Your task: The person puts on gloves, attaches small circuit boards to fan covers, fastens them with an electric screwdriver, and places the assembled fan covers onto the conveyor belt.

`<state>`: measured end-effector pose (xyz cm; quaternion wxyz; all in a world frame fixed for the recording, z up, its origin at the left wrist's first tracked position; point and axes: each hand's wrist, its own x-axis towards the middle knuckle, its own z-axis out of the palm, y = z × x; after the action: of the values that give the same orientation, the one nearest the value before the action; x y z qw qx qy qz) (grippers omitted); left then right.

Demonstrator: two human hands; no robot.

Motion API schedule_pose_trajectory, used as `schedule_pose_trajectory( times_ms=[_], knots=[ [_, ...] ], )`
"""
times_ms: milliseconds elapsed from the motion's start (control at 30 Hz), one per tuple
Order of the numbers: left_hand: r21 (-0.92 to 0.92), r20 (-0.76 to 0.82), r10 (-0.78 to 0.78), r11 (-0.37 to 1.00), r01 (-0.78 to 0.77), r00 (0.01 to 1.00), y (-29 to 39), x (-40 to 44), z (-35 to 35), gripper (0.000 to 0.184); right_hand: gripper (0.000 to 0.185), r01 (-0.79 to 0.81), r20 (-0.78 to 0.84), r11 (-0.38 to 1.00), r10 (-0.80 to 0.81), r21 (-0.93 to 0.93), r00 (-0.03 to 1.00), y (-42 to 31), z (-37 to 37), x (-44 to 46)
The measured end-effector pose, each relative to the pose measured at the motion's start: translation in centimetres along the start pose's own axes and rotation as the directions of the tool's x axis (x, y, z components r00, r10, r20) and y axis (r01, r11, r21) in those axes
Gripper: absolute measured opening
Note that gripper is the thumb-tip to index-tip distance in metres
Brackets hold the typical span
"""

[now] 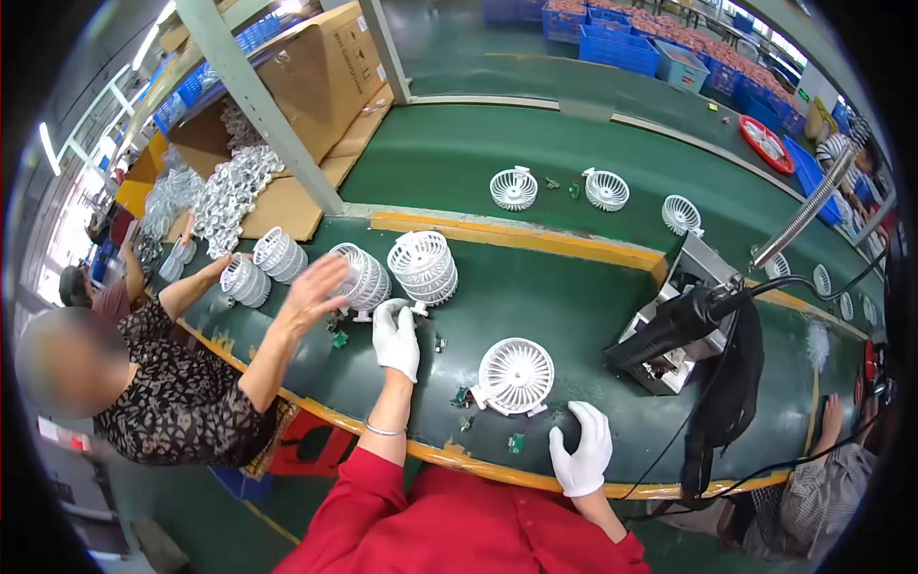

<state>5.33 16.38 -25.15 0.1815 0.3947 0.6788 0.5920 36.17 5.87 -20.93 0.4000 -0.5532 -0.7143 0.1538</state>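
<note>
My left hand, in a white glove, reaches to the foot of a tall stack of white fan housings. Its fingers are stretched out beside the lowest housing; whether they touch it I cannot make out. My right hand, also gloved, rests near the table's front edge with thumb and fingers apart and nothing in it. Between my hands a single round white fan housing lies flat, its ribbed face up. Small green circuit boards lie near it.
A co-worker's bare hand is at another housing stack on the left. A black-handled tool on a metal stand with cables occupies the right. Behind a raised ledge, a green belt carries several housings.
</note>
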Motion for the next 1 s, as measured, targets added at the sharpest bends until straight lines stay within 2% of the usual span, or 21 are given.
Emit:
schedule_pose_trajectory(
  times_ms=[33,67,167,200,267,300,333,367,400,467,533,600,633,667,700,733,800,867,900,1000],
  knots=[
    [0.034,-0.01,-0.022,0.999,0.022,1.0,0.6,-0.1,0.1,0.013,0.045,-0.016,-0.003,1.0,0.016,0.006,1.0,0.0,0.1,0.1],
    [0.124,-0.039,0.061,0.991,-0.056,0.997,-0.1,0.0,0.0,0.011,0.046,-0.034,-0.004,0.999,0.034,0.007,0.999,-0.1,0.1,0.0],
    [-0.006,-0.023,0.078,0.997,-0.079,0.997,3.1,-1.0,0.0,0.01,0.044,-0.104,-0.002,0.993,0.104,0.063,0.995,0.0,0.0,0.0],
    [0.111,-0.013,0.238,0.966,-0.235,0.971,3.3,-1.0,0.0,0.01,0.043,-0.192,-0.002,0.957,0.197,0.216,0.98,0.4,-0.1,-0.4],
    [0.202,0.054,0.38,0.901,-0.383,0.923,5.3,-2.2,0.2,0.014,0.042,-0.317,0.029,0.793,0.354,0.521,0.935,1.2,0.1,-1.2],
    [0.136,0.117,0.454,0.874,-0.467,0.883,6.5,-3.0,0.1,0.02,0.043,-0.32,-0.01,0.73,0.408,0.604,0.913,0.6,-0.9,-0.9],
    [0.065,0.177,0.521,0.84,-0.538,0.835,7.9,-3.8,0.1,0.027,0.045,-0.238,-0.082,0.791,0.34,0.563,0.937,1.0,-2.1,-0.5],
    [0.089,0.334,0.545,0.794,-0.601,0.769,10.1,-4.5,0.0,0.039,0.048,-0.156,-0.179,0.856,0.275,0.493,0.945,0.7,-3.6,0.6],
    [0.098,0.483,0.544,0.745,-0.66,0.686,12.4,-5.4,-0.3,0.052,0.051,-0.081,-0.26,0.91,0.201,0.407,0.944,0.3,-5.2,2.2],
    [0.106,0.669,0.475,0.7,-0.706,0.572,15.9,-6.8,0.1,0.071,0.059,0.072,-0.458,0.929,0.11,0.362,0.882,-0.4,-6.8,6.0],
    [0.162,0.78,0.364,0.668,-0.727,0.509,16.9,-7.0,1.4,0.077,0.068,0.078,-0.458,0.846,0.205,0.527,0.865,-1.3,-7.1,10.0],
    [0.173,0.849,0.276,0.661,-0.73,0.45,16.9,-6.6,2.9,0.077,0.068,0.005,-0.213,0.697,0.213,0.717,0.953,-0.3,-7.2,12.4],
    [0.096,0.88,0.277,0.692,-0.716,0.387,17.1,-5.9,3.4,0.077,0.066,-0.138,0.001,0.604,0.221,0.785,0.975,-0.2,-7.3,13.2],
    [0.007,0.913,0.288,0.698,-0.716,0.289,17.0,-5.2,4.2,0.077,0.065,-0.289,0.214,0.503,0.203,0.815,0.956,-0.2,-7.2,13.5],
    [-0.083,0.934,0.302,0.702,-0.707,0.19,16.7,-4.5,5.1,0.077,0.06,-0.249,0.163,0.59,0.195,0.768,0.967,-0.6,-6.7,13.3],
    [-0.171,0.943,0.32,0.705,-0.688,0.094,16.6,-4.0,5.9,0.077,0.058,-0.313,0.216,0.605,0.229,0.732,0.949,-0.9,-7.0,12.9],
    [-0.282,0.936,0.35,0.684,-0.673,-0.037,17.0,-3.9,7.2,0.076,0.053,-0.292,0.21,0.533,0.21,0.794,0.955,-1.3,-8.0,12.3],
    [-0.382,0.915,0.368,0.664,-0.643,-0.165,17.7,-4.3,8.1,0.074,0.04,-0.211,0.091,0.447,0.274,0.869,0.957,-2.3,-9.2,12.2],
    [-0.385,0.91,0.372,0.606,-0.696,-0.18,18.2,-4.7,8.2,0.078,0.039,-0.14,-0.011,0.476,0.301,0.868,0.954,-2.5,-9.6,12.2],
    [-0.211,0.909,0.407,0.255,-0.944,-0.094,21.4,-5.6,6.1,0.084,0.037,0.048,-0.254,0.545,0.31,0.837,0.916,-2.7,-10.5,13.4]
  ],
)
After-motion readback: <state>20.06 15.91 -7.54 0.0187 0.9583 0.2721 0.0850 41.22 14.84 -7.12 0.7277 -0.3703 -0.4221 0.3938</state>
